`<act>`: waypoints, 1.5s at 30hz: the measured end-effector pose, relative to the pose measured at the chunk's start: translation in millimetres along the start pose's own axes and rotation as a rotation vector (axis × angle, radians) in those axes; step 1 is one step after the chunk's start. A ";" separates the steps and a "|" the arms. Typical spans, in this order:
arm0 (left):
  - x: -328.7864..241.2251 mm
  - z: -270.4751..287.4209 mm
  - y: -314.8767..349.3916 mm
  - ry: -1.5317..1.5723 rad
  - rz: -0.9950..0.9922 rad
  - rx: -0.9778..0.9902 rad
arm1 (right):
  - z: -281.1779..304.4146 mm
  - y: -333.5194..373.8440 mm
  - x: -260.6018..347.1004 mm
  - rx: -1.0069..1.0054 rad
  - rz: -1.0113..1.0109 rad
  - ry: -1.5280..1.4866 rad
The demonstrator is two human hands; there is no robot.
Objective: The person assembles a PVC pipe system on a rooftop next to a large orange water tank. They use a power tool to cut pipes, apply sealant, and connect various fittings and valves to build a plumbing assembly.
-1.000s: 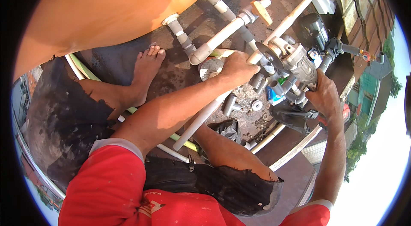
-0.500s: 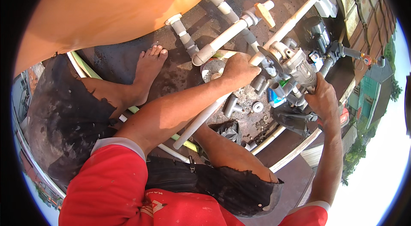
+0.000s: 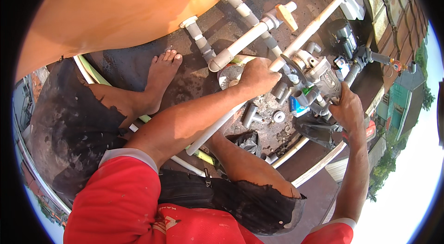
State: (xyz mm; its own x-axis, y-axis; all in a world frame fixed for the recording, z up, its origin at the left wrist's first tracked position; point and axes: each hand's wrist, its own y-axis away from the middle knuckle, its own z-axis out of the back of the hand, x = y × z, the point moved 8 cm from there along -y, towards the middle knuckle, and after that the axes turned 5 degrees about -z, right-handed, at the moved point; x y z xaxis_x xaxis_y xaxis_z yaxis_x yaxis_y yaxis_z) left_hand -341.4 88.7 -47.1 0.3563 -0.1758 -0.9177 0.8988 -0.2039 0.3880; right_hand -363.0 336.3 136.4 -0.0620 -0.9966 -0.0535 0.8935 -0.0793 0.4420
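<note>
My left hand (image 3: 260,77) is wrapped round a long white PVC pipe (image 3: 319,17), which slants from lower left to upper right across the middle. My right hand (image 3: 348,111) grips the body of an angle grinder (image 3: 321,71). The grinder's thin round disc (image 3: 296,69) sits edge-on beside the pipe, just right of my left fist. Whether the disc touches the pipe, I cannot tell. Below my left hand, grey pipe fittings, including a tee (image 3: 251,115), lie on the wet, dirty surface.
A large orange tank (image 3: 125,3) fills the upper left, with two pipe outlets. A fixed pipe with a yellow-handled valve (image 3: 286,17) stands ahead. At the right are a dark pump (image 3: 343,36), a black plastic bag (image 3: 318,132) and a tiled roof edge. My bare foot (image 3: 163,72) is at the left.
The grinder has dipped very slightly in my right hand, and its disc sits a little lower beside the pipe. My left hand stays on the pipe almost unmoved.
</note>
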 end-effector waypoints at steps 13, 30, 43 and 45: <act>2.9 0.1 0.5 -0.083 -0.073 -0.055 | 3.1 7.0 13.6 0.030 -0.025 0.042; 8.7 -6.8 30.2 -0.176 -0.102 -0.013 | 22.3 26.2 30.0 0.134 -0.046 -0.038; 41.8 -40.4 87.9 -0.696 -0.299 0.442 | -132.0 260.7 -41.2 0.078 -0.643 -1.592; 57.8 -40.2 97.0 -0.806 -0.145 0.519 | -161.4 283.6 -30.5 0.010 -0.699 -1.571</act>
State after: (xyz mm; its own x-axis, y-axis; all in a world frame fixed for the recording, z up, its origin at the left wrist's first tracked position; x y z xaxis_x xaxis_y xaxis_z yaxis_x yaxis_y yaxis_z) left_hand -223.3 97.5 -65.9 -0.2046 -0.6835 -0.7006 0.6268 -0.6413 0.4426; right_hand -35.9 347.5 118.9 -0.7564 0.1617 0.6338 0.5069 -0.4675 0.7242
